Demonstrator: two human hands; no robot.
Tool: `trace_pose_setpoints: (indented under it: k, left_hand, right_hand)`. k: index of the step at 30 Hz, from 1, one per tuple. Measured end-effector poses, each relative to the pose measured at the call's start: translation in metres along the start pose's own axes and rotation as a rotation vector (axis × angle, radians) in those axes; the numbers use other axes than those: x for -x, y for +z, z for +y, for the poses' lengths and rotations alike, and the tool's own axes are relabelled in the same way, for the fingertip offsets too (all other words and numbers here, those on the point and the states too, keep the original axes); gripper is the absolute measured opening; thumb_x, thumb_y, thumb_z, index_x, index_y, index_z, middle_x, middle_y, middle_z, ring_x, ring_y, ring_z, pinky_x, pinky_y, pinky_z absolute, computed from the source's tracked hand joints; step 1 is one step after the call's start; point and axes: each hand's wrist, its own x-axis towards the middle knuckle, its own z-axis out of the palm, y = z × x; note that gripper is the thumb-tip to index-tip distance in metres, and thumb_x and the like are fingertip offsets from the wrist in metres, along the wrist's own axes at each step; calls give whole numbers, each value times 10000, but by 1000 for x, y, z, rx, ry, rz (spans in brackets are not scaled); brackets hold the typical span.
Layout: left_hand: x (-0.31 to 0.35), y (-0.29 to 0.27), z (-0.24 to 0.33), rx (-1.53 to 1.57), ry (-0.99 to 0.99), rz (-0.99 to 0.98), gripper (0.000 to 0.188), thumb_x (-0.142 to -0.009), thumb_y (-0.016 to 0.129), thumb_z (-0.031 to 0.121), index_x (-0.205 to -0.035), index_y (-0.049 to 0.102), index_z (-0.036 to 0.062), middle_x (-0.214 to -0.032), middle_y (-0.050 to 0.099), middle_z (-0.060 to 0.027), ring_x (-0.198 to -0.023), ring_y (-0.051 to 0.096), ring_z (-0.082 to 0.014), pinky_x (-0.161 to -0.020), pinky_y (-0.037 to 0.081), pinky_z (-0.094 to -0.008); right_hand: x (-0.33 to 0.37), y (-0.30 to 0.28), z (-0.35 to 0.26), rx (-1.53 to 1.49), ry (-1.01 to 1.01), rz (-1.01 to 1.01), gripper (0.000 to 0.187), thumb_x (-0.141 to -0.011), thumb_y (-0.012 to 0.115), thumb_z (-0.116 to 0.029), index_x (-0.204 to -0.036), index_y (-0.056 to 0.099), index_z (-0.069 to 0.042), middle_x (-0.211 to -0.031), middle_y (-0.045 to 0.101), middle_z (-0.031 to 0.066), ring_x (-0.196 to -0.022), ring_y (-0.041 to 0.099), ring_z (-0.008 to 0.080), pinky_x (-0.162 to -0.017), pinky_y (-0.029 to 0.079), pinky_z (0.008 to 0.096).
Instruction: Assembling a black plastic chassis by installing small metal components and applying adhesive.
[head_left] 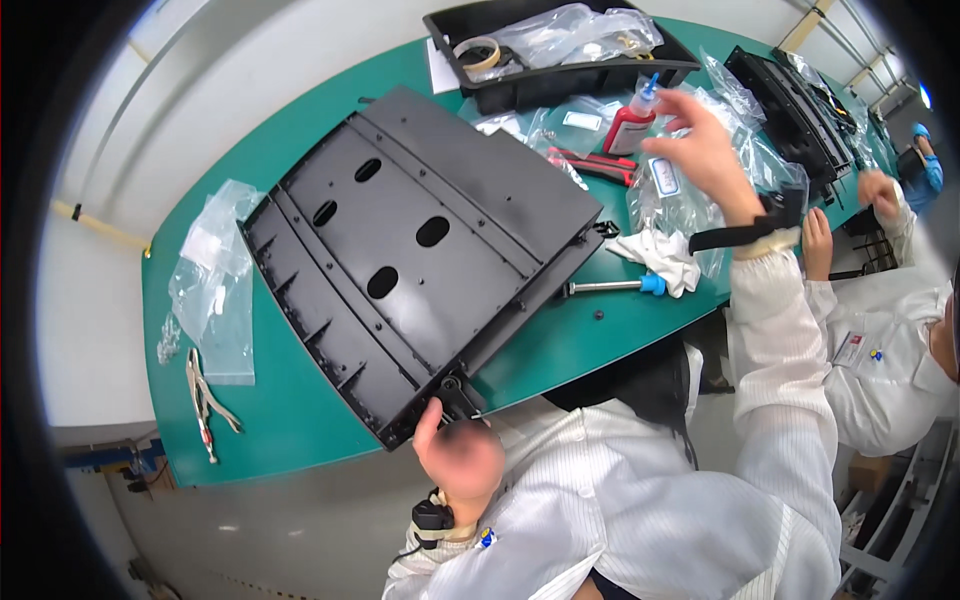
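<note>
We hold the near corner of a large black panel with our left hand, thumb up against its edge and grip closed on a small black fitting there, at about 6 o'clock of the panel. The panel lies flat on the green bench, ribbed along its 7 o'clock side and pierced by four oval holes. Our right hand is raised at 2 o'clock from the panel, fingers loosely spread and partly open among clear plastic bags, just beside a red bottle with a blue tip; we cannot tell whether it touches the bottle. Below that hand lie a white cloth and a steel tool with a blue handle, near the panel's 3 o'clock edge. A red-handled cutter lies under the bottle. At 12 o'clock a black tray holds tape and bagged parts. At 9 o'clock of the panel lie a clear bag and locking pliers. At the far right another person's hands work near a second black frame.
</note>
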Motion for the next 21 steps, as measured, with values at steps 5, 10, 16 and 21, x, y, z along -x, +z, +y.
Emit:
trace_pose_setpoints:
  k: [5, 10, 16, 21]
  left_hand:
    - [0, 0, -1, -1, 5, 20, 845, -986, 782, 426, -1576, 332, 23, -1191, 666, -176, -789, 662, -152, -563, 561, -223]
    - [-2, 1, -2, 12, 29, -9, 858, -983, 797, 410, -1588, 325, 26, -1256, 655, -184, -809, 672, -158, -574, 565, -237]
    - [3, -1, -1, -11, 5, -9, 892, -967, 824, 399, -1590, 318, 8, -1278, 647, -193, -836, 681, -175, -641, 566, -250]
    - [2, -2, -3, -32, -5, -46, 910, -907, 892, 395, -1527, 403, -57, -1169, 698, -148, -797, 660, -122, -670, 549, -243]
  right_hand:
    - [60, -29, -79, 81, -243, 75, 210, -892, 785, -84, -1094, 761, -33, -995, 759, 65, -837, 646, 162, -778, 515, 297]
    - [131, -17, -112, -6, -425, -534, 153, -842, 805, -31, -990, 767, -29, -938, 728, 117, -854, 708, 319, -750, 571, 413]
    - [155, 10, -105, 52, -439, -540, 151, -838, 794, -18, -985, 762, -14, -943, 711, 131, -877, 698, 344, -779, 576, 440]
    - [159, 14, -109, 69, -425, -519, 144, -847, 778, 15, -985, 737, 5, -921, 699, 140, -862, 683, 358, -765, 556, 431]
